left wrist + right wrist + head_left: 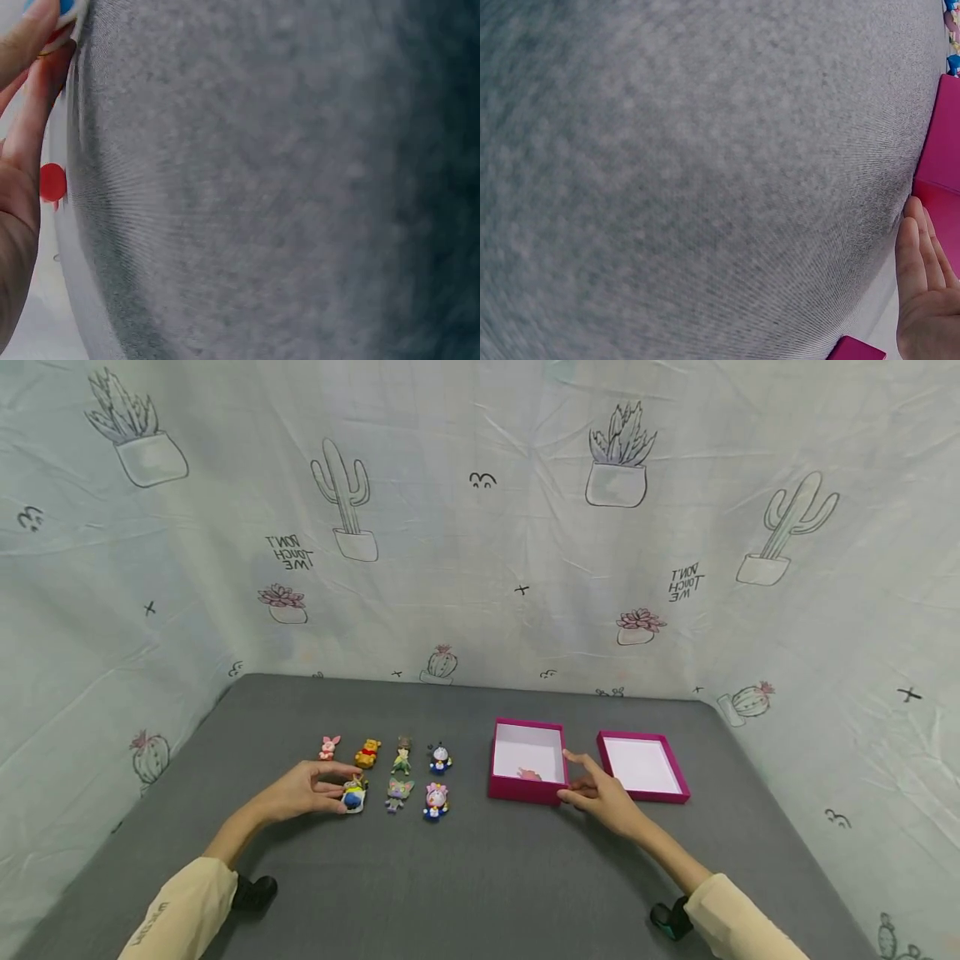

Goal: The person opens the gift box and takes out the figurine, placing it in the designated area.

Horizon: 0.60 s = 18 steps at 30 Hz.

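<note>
My left hand (303, 793) pinches a small yellow-and-blue figurine (353, 795) with a pale base, at the front left of a group of toy figurines. In the left wrist view, its blue-and-white part (66, 9) shows between thumb and fingers. My right hand (600, 795) touches the right side of an open magenta box (517, 788), its fingers fairly straight along the wall in the right wrist view. Inside the box, which has a white lining, lies a small pinkish thing (529, 774), too small to make out.
Nearby stand a pink piglet figurine (328, 748), a yellow bear figurine (367, 753), a green-clad figurine (402, 756), a blue-and-white figurine (440, 759), a grey-purple figurine (397, 794) and a pink-hooded figurine (435, 802). The magenta lid (642, 764) lies right of the box on the grey table (420, 885).
</note>
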Tool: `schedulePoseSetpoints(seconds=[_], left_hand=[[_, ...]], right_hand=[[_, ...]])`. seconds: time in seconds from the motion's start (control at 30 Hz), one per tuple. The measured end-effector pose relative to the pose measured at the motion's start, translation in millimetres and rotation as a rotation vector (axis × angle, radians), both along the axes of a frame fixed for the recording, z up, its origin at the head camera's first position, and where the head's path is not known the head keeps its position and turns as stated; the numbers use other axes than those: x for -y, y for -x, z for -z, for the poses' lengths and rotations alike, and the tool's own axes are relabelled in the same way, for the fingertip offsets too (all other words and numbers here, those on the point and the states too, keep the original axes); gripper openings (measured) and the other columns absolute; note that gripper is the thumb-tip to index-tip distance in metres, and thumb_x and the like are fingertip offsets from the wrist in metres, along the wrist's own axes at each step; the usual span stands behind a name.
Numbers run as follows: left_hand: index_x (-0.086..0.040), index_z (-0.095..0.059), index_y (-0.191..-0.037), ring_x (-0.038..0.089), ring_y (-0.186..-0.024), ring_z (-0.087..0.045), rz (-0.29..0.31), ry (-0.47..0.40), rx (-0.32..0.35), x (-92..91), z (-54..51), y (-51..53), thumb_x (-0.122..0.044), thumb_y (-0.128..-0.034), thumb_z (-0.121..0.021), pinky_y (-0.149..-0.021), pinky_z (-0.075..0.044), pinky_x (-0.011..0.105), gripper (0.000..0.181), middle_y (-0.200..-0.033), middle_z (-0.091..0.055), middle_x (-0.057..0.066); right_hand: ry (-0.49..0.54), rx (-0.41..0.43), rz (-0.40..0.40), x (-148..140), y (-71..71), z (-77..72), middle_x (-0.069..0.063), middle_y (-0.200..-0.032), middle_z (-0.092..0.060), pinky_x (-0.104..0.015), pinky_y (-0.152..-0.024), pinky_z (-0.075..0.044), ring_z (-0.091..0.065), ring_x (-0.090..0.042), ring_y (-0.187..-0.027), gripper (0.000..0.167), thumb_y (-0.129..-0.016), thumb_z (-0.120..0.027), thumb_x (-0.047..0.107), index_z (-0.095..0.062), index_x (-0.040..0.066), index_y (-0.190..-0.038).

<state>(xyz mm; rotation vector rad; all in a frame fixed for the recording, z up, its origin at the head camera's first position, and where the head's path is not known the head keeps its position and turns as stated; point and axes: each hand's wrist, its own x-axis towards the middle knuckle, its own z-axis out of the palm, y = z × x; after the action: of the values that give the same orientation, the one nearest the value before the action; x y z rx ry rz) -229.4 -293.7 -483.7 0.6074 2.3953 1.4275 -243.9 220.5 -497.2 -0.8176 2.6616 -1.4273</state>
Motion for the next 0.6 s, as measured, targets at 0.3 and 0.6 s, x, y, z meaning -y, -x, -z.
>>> schedulePoseSetpoints(seconds=[0.3,0.6], left_hand=[[0.004,-0.054,-0.131,0.024,-0.109,-0.061,-0.003,0.090,-0.020,-0.3,-5.2,3.0,-0.018,-0.0779,-0.080,-0.086,-0.052,0.029,0.063,-0.132,-0.053,0.025],[0.003,-0.055,-0.131,0.018,-0.104,-0.064,-0.007,0.085,-0.019,1.4,-6.5,6.4,-0.017,-0.0807,-0.077,-0.080,-0.054,0.027,0.059,-0.131,-0.053,0.027]], right_hand=[[0.003,0.023,-0.001,1.8,0.1,-3.1,-0.016,-0.107,-0.066,-0.026,-0.076,-0.054,-0.066,-0.022,-0.093,0.065,-0.090,-0.068,0.019,-0.036,0.005,-0.146],[0.006,0.035,-0.002,2.3,1.7,-6.4,-0.015,-0.106,-0.067,-0.026,-0.075,-0.054,-0.066,-0.021,-0.091,0.065,-0.090,-0.068,0.017,-0.036,0.004,-0.145]])
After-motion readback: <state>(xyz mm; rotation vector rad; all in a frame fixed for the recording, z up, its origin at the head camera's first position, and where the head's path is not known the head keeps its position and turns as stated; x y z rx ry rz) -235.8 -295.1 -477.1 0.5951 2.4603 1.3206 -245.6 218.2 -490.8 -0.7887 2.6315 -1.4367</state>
